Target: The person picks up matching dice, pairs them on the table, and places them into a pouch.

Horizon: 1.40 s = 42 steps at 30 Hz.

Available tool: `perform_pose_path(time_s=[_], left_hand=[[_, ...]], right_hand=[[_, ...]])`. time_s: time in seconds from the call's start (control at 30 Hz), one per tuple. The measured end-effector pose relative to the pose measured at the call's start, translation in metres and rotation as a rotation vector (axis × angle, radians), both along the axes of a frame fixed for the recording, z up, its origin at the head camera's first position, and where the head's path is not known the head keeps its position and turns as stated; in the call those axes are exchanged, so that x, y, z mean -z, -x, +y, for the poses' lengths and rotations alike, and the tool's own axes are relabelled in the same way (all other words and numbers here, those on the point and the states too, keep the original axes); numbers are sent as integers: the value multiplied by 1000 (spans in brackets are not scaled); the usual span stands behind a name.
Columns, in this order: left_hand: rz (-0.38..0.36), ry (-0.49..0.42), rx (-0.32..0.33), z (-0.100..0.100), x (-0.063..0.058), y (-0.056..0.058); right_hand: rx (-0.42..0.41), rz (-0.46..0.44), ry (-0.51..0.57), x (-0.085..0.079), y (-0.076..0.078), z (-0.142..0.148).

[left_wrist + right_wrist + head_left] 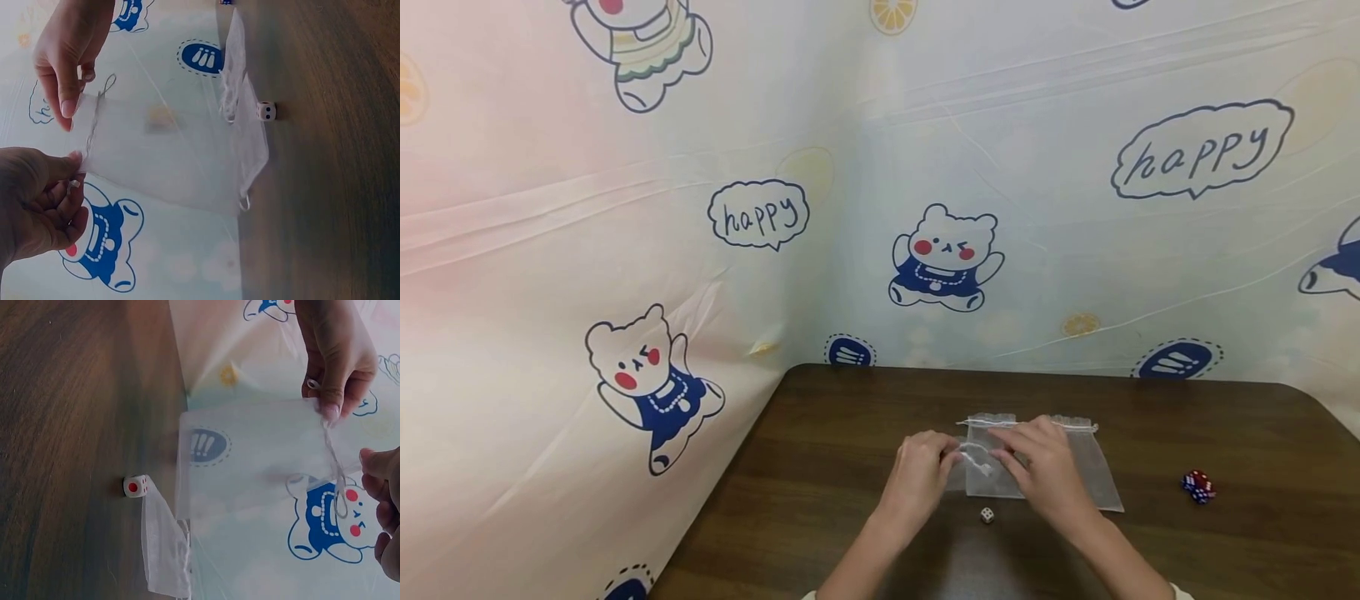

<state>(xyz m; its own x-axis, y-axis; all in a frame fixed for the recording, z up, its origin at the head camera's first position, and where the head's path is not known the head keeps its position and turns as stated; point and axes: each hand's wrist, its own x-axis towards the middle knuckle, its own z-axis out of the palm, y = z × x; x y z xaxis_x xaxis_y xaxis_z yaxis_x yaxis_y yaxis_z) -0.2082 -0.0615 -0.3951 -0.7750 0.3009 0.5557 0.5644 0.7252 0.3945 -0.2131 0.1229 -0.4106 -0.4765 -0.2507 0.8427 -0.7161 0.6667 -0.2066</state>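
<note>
A sheer white drawstring bag [169,156] hangs between my two hands, its string running along the top edge. My left hand [917,473] pinches one top corner of the bag between thumb and finger. At the other top corner, my right hand [1047,468] pinches the edge with thumb and fingertips. A looped string end [340,503] dangles near the right fingers. On the table just below the hands lies a white die [987,515], apart from both hands.
More sheer drawstring bags [1093,471] lie flat on the dark wooden table [820,467], behind and under the right hand. A small cluster of red and blue dice [1199,487] sits to the right. Patterned cloth [1045,267] hangs around the table's back and left edges.
</note>
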Motion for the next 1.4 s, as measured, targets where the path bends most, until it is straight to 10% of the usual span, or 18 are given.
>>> perform_pose_path(time_s=[0.37, 0.93, 1.4], left_hand=[[30, -47, -54, -4, -3, 3], [74, -98, -141, -14, -5, 4], [73, -99, -137, -15, -5, 3]], right_hand=[[58, -83, 75, 7, 4, 10], [64, -363, 41, 69, 16, 5], [-27, -613, -262, 82, 11, 1]])
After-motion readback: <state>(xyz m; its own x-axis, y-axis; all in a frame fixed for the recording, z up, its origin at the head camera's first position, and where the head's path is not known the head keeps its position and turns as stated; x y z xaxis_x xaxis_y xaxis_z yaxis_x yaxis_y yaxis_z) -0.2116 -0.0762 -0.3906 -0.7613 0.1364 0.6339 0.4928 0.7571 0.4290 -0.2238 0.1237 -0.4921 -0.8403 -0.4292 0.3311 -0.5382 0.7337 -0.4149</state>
